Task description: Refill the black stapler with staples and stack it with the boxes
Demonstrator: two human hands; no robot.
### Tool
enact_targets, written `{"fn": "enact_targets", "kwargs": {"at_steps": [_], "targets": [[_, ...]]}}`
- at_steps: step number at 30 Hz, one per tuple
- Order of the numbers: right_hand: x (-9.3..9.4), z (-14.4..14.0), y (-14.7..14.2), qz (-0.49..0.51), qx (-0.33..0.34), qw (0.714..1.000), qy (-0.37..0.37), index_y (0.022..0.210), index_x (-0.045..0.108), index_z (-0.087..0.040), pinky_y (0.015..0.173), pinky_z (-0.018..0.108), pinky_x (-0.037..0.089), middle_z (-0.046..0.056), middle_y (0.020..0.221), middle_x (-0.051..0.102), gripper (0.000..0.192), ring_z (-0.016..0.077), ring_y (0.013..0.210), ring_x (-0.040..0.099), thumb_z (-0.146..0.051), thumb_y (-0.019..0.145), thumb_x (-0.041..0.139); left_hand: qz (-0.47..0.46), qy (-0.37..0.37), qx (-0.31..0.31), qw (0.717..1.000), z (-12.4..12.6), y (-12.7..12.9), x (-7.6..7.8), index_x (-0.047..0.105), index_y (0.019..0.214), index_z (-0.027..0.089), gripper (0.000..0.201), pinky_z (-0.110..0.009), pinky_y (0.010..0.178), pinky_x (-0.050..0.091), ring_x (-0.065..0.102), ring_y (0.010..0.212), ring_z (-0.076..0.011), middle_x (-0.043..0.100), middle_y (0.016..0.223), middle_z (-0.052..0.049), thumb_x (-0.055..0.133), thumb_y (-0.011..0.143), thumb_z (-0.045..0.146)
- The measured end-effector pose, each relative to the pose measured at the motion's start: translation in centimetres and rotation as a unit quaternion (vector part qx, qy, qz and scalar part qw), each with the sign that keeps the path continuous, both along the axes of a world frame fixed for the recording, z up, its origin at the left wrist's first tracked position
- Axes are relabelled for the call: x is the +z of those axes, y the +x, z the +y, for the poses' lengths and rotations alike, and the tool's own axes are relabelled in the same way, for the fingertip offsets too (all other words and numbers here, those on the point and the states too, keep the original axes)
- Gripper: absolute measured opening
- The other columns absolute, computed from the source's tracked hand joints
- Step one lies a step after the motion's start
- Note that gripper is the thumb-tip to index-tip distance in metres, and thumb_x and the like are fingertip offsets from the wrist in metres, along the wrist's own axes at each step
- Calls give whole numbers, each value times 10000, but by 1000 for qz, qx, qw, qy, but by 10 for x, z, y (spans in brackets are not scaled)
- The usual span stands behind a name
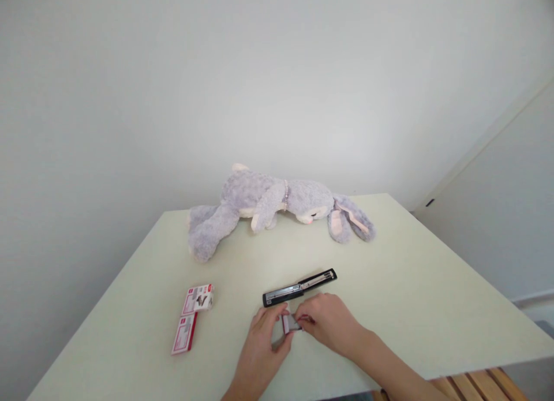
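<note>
A small red-and-white staple box (286,324) stands between my hands near the front of the table, with grey staples (294,322) showing inside it. My left hand (262,344) is closed on the box's left side, thumb in front and fingers behind. The fingertips of my right hand (324,320) pinch together at the staples; how many they hold is hidden. Just beyond both hands, a black stapler (299,287) lies unfolded flat, its metal inside facing up.
Two more red-and-white boxes, one upper (198,299) and one lower (184,334), lie at the left. A grey plush rabbit (255,193) lies on its side along the back of the pale table (389,285). A wall rises behind. Wooden slats (480,385) show at the lower right.
</note>
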State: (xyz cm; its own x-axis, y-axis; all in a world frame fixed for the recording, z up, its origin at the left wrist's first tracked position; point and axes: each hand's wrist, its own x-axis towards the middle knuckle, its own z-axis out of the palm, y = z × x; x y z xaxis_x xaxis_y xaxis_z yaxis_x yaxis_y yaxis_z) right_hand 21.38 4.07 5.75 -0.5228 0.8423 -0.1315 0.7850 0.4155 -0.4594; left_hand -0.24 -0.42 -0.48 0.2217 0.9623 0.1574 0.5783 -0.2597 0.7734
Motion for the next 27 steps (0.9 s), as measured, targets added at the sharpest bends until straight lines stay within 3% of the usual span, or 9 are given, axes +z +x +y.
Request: {"fn": "enact_targets", "kwargs": {"at_steps": [5,9,12,17,19,21,24,27], "targets": [[0,12,-25,-25,50,998,22,798,771,-215,673,301,391,86,790,784,180,248,760,708,-113,815,623,-6,7,-5,1000,1,-2,-4,574,1394,277,590,-457,1068,519,636,1189,-260,683,1269,-82,674,834,124],[8,14,-15,-13,64,997,32,915,728,-228,719,283,414,58,912,788,150,227,847,716,-175,915,588,-3,-3,-7,1000,3,-2,-7,584,1390,276,580,-457,1054,532,646,1168,-263,693,1248,-84,678,835,136],[9,5,4,31,25,999,23,1016,663,-243,742,260,419,20,921,761,163,198,866,704,-215,1005,503,0,-3,-10,1000,6,-2,-7,588,1393,283,576,-447,1030,554,668,1131,-261,717,1202,-76,678,839,150],[-9,-18,37,121,-106,987,-18,1021,637,-249,723,253,434,-2,862,710,192,184,789,672,-291,1045,452,12,26,-13,1000,5,-6,-6,631,1362,301,521,-449,1029,572,677,1160,-275,719,1240,-81,697,854,206],[-14,-24,45,129,-147,980,-31,1175,649,-263,721,259,446,-6,858,703,217,188,764,661,-342,1022,517,16,36,5,999,3,-8,-6,667,1316,312,430,-425,1022,579,676,1177,-269,710,1255,-78,686,889,263],[-15,-28,48,132,-145,980,-43,1274,653,-291,746,260,458,-4,916,711,327,193,797,661,-363,955,635,21,37,30,999,1,-6,-5,702,1254,313,316,-390,964,600,703,1112,-250,731,1185,-69,631,946,303],[-9,-28,43,147,-112,981,-61,1158,735,-316,772,247,462,-4,991,711,262,188,851,658,-319,898,699,43,26,53,997,-2,5,-3,735,1162,307,238,-374,831,610,730,894,-230,763,1007,-44,595,970,305],[-3,-25,34,151,-98,981,-77,1039,767,-301,750,235,457,-12,925,692,170,175,818,648,-283,884,700,53,-2,69,996,-6,20,-1,728,1161,284,239,-370,785,591,712,799,-218,763,946,-38,609,954,303]]}}
